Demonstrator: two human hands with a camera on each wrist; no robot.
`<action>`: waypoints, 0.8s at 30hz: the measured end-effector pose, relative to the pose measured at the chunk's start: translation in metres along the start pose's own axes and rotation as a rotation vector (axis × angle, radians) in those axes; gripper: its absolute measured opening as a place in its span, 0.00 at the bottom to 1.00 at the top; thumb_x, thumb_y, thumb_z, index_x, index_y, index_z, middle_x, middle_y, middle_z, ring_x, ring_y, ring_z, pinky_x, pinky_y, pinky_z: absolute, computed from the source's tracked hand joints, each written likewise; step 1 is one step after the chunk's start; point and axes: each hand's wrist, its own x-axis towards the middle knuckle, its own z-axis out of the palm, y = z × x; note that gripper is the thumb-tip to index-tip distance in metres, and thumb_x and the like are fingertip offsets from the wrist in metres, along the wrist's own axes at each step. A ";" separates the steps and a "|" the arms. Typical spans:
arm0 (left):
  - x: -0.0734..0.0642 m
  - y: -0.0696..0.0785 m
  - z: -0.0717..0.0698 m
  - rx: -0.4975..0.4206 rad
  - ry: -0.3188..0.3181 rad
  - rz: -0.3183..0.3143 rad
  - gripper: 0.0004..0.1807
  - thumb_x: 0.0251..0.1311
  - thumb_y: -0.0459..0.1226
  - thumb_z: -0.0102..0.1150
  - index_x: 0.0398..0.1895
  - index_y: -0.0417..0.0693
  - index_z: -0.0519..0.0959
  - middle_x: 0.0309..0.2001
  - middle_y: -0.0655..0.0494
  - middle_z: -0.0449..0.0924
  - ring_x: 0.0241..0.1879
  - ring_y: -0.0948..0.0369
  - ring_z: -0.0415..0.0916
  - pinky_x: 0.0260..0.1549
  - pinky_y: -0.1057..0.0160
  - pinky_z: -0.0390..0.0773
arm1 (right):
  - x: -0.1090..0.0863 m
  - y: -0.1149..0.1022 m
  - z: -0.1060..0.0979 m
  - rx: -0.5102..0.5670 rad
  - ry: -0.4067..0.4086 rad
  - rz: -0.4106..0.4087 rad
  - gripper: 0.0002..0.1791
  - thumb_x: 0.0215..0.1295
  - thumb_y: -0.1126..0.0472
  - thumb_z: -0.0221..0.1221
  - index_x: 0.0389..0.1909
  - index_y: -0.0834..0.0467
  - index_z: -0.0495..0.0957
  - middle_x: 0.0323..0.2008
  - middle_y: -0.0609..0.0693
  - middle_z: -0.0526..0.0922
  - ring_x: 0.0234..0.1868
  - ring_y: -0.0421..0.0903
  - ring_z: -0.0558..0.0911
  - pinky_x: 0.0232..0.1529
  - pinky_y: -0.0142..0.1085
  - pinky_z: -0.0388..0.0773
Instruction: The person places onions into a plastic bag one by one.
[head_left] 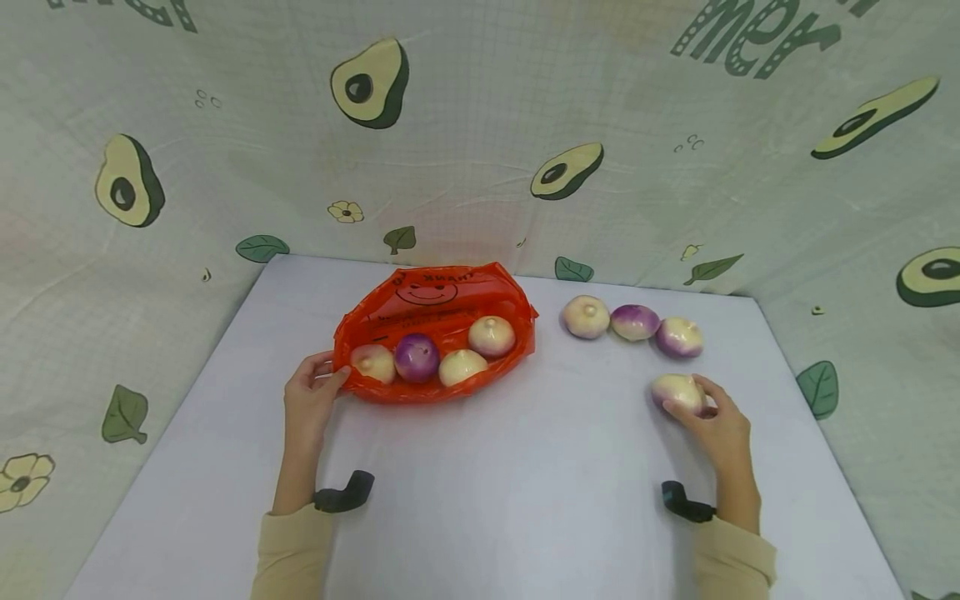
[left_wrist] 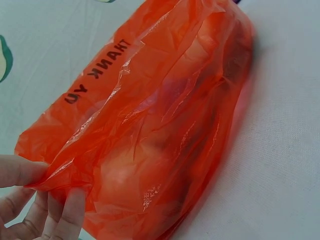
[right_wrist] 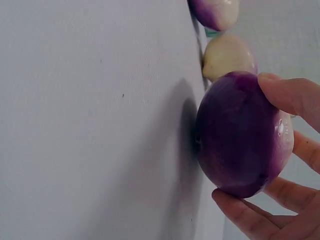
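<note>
An orange-red plastic bag (head_left: 450, 293) lies with its mouth spread wide at the back left of the table. Several purple-and-white turnips (head_left: 417, 358) sit inside it. My left hand (head_left: 311, 392) pinches the left end of the bag's rim between thumb and fingers; in the left wrist view the thin film (left_wrist: 135, 125) bunches at the fingertips. On the right side, my right hand (head_left: 716, 421) grips another turnip (head_left: 675, 392) from its right, thumb and fingers around it. Its purple end (right_wrist: 235, 135) faces the right wrist camera. Whether it touches the table, I cannot tell.
Three more turnips (head_left: 634, 322) stand in a row at the back right, between the bag and the table's right edge. Behind the white table (head_left: 510, 483) hangs a pale cloth (head_left: 465, 108) printed with avocados and leaves. A black strap with a camera (head_left: 348, 493) is on each wrist.
</note>
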 end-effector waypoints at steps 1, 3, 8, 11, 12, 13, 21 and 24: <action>0.000 0.000 0.000 0.000 0.002 0.002 0.20 0.62 0.41 0.55 0.56 0.47 0.72 0.45 0.52 0.72 0.32 0.71 0.73 0.33 0.77 0.78 | -0.001 -0.003 0.001 0.008 -0.006 0.004 0.38 0.54 0.46 0.64 0.64 0.56 0.65 0.61 0.65 0.69 0.46 0.53 0.75 0.31 0.22 0.64; 0.001 -0.001 0.000 0.000 0.007 0.005 0.19 0.62 0.40 0.55 0.56 0.47 0.72 0.44 0.53 0.72 0.32 0.71 0.74 0.33 0.77 0.79 | -0.002 -0.009 0.002 0.023 -0.019 0.013 0.38 0.54 0.46 0.64 0.65 0.55 0.64 0.61 0.65 0.68 0.47 0.53 0.75 0.31 0.21 0.64; 0.001 -0.003 -0.001 0.007 0.013 0.010 0.19 0.62 0.40 0.55 0.56 0.47 0.72 0.44 0.53 0.73 0.31 0.71 0.74 0.33 0.78 0.78 | -0.004 -0.023 0.004 0.058 -0.027 0.010 0.38 0.54 0.45 0.64 0.65 0.53 0.65 0.61 0.61 0.70 0.37 0.31 0.73 0.29 0.18 0.66; 0.001 -0.002 -0.001 0.009 0.009 0.011 0.20 0.62 0.40 0.55 0.56 0.47 0.72 0.46 0.51 0.73 0.31 0.72 0.73 0.33 0.78 0.78 | -0.004 -0.030 0.006 0.089 -0.020 -0.016 0.37 0.54 0.46 0.64 0.64 0.53 0.66 0.60 0.60 0.71 0.31 0.19 0.68 0.28 0.16 0.67; 0.001 -0.002 -0.001 0.011 0.007 0.010 0.20 0.62 0.40 0.55 0.56 0.47 0.72 0.46 0.51 0.72 0.31 0.72 0.73 0.33 0.78 0.78 | -0.005 -0.031 0.007 0.098 -0.017 -0.027 0.36 0.54 0.46 0.64 0.63 0.53 0.66 0.60 0.60 0.72 0.30 0.17 0.68 0.28 0.16 0.67; 0.000 -0.002 -0.001 0.011 0.004 0.009 0.20 0.62 0.40 0.55 0.56 0.47 0.72 0.46 0.50 0.72 0.31 0.72 0.73 0.33 0.78 0.78 | -0.005 -0.033 0.007 0.106 -0.018 -0.038 0.36 0.54 0.46 0.64 0.63 0.53 0.66 0.59 0.60 0.73 0.29 0.17 0.68 0.28 0.16 0.68; 0.000 -0.002 -0.001 0.016 0.008 0.005 0.20 0.62 0.41 0.55 0.57 0.47 0.71 0.47 0.51 0.73 0.32 0.71 0.74 0.34 0.77 0.78 | -0.006 -0.053 0.009 0.132 -0.059 -0.103 0.35 0.56 0.45 0.62 0.63 0.51 0.66 0.57 0.61 0.74 0.31 0.17 0.71 0.31 0.15 0.70; 0.001 -0.002 -0.001 0.021 0.011 0.006 0.20 0.62 0.41 0.55 0.57 0.48 0.71 0.47 0.50 0.72 0.32 0.71 0.73 0.33 0.79 0.78 | -0.007 -0.060 0.010 0.137 -0.074 -0.114 0.34 0.57 0.45 0.62 0.63 0.51 0.66 0.57 0.61 0.74 0.31 0.19 0.71 0.32 0.16 0.70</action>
